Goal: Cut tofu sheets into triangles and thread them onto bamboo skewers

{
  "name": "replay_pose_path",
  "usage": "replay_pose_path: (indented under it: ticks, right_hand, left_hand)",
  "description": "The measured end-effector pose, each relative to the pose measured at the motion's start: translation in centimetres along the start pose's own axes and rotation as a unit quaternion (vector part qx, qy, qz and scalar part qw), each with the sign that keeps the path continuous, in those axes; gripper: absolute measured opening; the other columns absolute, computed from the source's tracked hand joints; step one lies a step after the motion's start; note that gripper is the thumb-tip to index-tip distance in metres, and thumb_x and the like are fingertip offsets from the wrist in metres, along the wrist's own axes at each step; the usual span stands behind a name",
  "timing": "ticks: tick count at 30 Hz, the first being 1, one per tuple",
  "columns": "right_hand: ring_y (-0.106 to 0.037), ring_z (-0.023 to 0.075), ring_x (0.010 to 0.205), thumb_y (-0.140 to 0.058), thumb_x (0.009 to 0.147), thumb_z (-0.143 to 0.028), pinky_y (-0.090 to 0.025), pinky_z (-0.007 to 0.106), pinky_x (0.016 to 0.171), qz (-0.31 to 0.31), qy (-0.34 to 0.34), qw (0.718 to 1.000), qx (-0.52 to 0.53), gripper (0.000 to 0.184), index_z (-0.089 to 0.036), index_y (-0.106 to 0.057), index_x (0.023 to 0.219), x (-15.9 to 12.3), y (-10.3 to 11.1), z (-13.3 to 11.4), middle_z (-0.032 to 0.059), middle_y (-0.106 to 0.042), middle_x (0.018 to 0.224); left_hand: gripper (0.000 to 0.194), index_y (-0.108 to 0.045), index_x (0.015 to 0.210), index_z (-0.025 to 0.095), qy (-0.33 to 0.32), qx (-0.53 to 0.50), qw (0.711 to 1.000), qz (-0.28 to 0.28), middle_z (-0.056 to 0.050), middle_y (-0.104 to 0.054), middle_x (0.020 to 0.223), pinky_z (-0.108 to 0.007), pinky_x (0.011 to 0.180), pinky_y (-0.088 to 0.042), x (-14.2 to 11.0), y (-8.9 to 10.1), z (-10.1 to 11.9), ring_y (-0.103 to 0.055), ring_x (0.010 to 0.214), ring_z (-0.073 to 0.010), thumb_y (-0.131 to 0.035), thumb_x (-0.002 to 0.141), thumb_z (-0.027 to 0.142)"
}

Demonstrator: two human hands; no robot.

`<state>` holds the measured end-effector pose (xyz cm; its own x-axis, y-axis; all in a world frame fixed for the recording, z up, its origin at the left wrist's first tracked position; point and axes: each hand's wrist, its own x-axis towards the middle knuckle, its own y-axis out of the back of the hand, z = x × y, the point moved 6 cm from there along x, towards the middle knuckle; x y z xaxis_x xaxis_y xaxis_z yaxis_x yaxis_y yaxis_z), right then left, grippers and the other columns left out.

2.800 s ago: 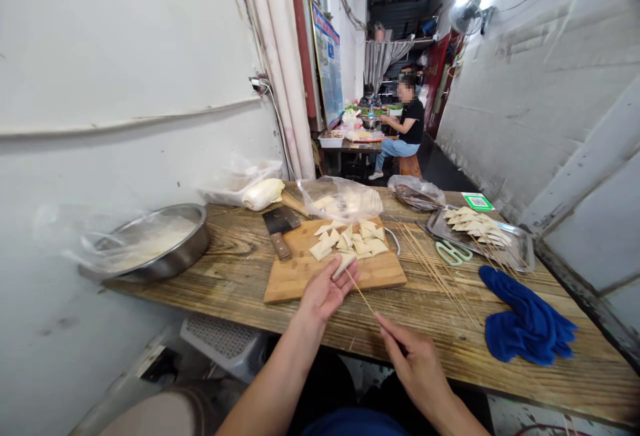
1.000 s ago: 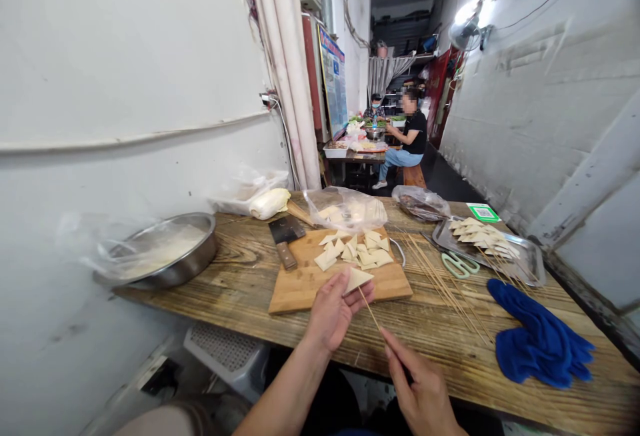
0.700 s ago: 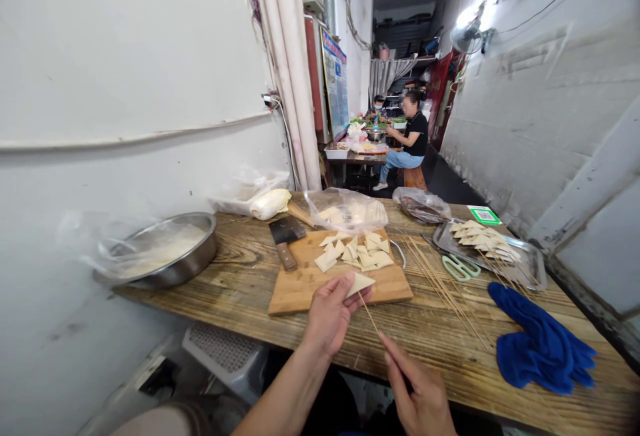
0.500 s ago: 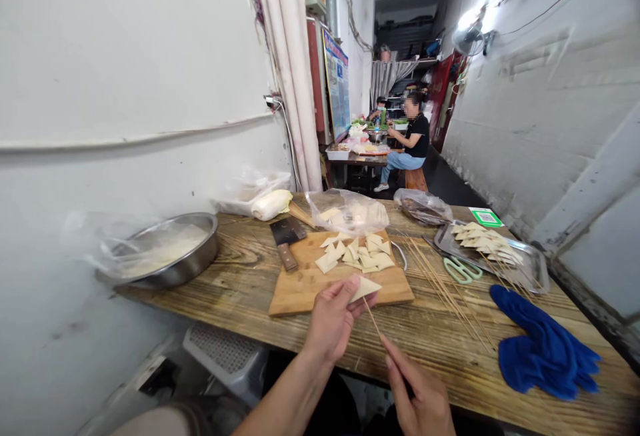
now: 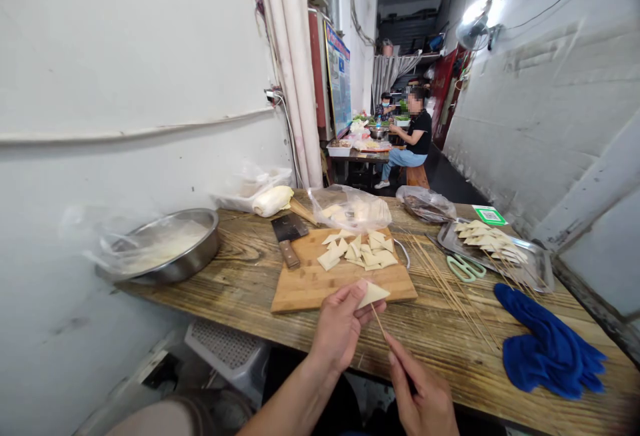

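Note:
My left hand pinches a pale triangular tofu piece just in front of the wooden cutting board. My right hand, low near the table's front edge, grips a thin bamboo skewer whose tip points up into the underside of the triangle. More cut tofu triangles lie in a heap on the far half of the board.
A cleaver rests on the board's left. Loose skewers, green scissors, a steel tray of skewered tofu and a blue cloth lie to the right. A steel basin sits left. People sit at a far table.
Both hands have drifted slightly toward me and to the right, the tofu triangle lifted off the board. The skewer tip has come up closer to the triangle.

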<state>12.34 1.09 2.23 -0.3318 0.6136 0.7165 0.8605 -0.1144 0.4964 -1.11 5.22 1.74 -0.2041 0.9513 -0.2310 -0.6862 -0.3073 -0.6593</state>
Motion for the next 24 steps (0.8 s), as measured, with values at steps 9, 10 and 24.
replay_pose_path:
  ticks: [9,10,24]
  right_hand:
    - [-0.062,0.0119,0.05,-0.042,0.087,-0.025,-0.049,0.018,0.049,-0.015,-0.119,0.993,-0.005,0.022,-0.018,-0.063,0.088,1.3,-0.4,1.4,0.0019,-0.067,0.064]
    - [-0.06,0.0117,0.049,-0.041,0.088,-0.026,-0.048,0.018,0.049,-0.022,-0.132,0.991,0.001,0.022,-0.018,-0.062,0.087,1.4,-0.5,1.7,0.0014,-0.066,0.062]
    - [-0.052,0.0123,0.053,-0.041,0.089,-0.035,-0.039,0.02,0.046,-0.069,-0.257,0.96,0.081,0.026,-0.017,-0.059,0.086,-0.3,-1.3,7.0,0.0006,-0.057,0.06]
  left_hand:
    - [0.028,-0.069,0.082,0.01,0.02,0.016,0.999,-0.022,-0.01,-0.068,0.078,-0.029,0.075,-0.049,-0.9,-0.3,-2.6,-0.063,0.075,-0.0176,-0.071,0.066,0.034]
    - [0.029,-0.069,0.083,0.01,0.022,0.021,0.999,-0.025,-0.01,-0.068,0.078,-0.028,0.073,-0.048,-1.0,-0.4,-3.0,-0.062,0.074,-0.0171,-0.07,0.066,0.034]
    - [0.036,-0.058,0.107,0.015,-0.287,0.71,0.643,0.014,-0.016,-0.047,0.127,-0.043,0.103,-0.021,10.4,3.9,4.3,-0.034,0.123,-0.0292,-0.058,0.071,0.012]
